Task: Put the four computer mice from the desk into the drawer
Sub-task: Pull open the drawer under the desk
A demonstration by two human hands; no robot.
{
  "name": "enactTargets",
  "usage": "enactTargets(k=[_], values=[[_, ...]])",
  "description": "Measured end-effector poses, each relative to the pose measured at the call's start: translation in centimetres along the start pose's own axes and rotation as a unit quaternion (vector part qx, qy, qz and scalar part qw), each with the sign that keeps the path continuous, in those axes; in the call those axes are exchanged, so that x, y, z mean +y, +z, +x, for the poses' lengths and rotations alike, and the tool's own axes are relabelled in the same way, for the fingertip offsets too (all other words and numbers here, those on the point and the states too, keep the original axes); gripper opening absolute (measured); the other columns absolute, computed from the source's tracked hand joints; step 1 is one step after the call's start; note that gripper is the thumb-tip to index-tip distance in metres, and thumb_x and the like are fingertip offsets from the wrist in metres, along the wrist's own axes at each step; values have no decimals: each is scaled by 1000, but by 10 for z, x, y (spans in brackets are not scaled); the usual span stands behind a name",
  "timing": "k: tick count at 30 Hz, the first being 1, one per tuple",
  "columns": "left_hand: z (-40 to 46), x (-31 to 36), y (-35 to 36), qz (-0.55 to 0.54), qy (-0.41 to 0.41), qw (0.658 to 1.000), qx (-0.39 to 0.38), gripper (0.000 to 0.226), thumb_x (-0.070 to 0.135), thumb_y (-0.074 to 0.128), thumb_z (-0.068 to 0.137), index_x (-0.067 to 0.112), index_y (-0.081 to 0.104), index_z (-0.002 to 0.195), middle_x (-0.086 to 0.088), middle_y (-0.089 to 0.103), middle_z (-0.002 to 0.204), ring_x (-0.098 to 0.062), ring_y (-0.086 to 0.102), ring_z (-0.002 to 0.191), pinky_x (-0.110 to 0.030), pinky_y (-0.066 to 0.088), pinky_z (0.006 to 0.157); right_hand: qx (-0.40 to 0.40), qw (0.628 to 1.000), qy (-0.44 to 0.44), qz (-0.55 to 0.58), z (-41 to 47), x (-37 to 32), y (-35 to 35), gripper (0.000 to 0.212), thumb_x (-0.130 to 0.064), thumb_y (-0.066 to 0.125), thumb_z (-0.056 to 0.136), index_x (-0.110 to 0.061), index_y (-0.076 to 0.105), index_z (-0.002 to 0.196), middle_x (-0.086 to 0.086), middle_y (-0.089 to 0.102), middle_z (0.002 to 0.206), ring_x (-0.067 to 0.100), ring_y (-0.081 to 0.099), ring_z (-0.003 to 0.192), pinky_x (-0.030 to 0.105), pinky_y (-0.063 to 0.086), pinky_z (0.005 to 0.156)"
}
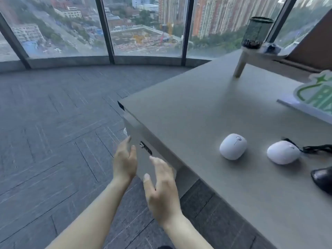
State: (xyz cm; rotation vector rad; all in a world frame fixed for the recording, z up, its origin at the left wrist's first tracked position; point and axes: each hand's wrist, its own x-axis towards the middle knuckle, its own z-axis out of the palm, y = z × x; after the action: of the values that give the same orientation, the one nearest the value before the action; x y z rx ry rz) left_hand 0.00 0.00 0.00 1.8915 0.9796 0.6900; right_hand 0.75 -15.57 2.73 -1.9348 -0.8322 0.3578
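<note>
1. Floor-to-ceiling windows (143, 26) over a city and grey carpet (53, 132) lie behind a grey desk (197, 108).
2. Both hands, left (124, 163) and right (162, 190), are open and empty, close to the shut drawer front (143, 141) by its lock (145, 148).
3. Two white mice (233, 146) (283, 152) sit side by side on the desk; a black mouse (323, 178) is cut off at the right edge.
4. Only three mice show.

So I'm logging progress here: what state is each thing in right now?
drawer: shut
left hand: open, empty, by the drawer front
right hand: open, empty
wireless white mouse: on the desk
corded white mouse: on the desk
black mouse: on the desk, partly out of frame
</note>
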Motion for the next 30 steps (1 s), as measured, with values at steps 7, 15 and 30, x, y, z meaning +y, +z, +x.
enactTargets(k=[7, 15, 30], values=[[-2, -55, 29, -116, -197, 972, -57, 42, 27, 51, 88, 9, 61, 125, -8, 67, 122, -25, 60, 114, -47, 46, 103, 113, 955, 267, 59, -23, 72, 14, 48, -14, 46, 95, -13, 38, 142, 9, 46, 145, 21, 49, 128, 27, 42, 95], [46, -55, 69, -265, -304, 915, -28, 18, 26, 49, 92, 13, 54, 81, -5, 58, 81, -26, 56, 83, -39, 52, 81, 132, 954, 257, 77, -2, 79, 21, 59, -8, 48, 92, -16, 34, 148, 5, 43, 151, 17, 44, 136, 32, 41, 110], [58, -67, 61, -261, -342, 902, 26, 18, 21, 44, 98, 6, 51, 104, -15, 52, 109, -32, 54, 101, -45, 56, 67, 130, 963, 231, 55, -19, 77, 25, 39, -7, 49, 90, -19, 62, 125, -6, 69, 119, 6, 64, 107, 17, 54, 88]])
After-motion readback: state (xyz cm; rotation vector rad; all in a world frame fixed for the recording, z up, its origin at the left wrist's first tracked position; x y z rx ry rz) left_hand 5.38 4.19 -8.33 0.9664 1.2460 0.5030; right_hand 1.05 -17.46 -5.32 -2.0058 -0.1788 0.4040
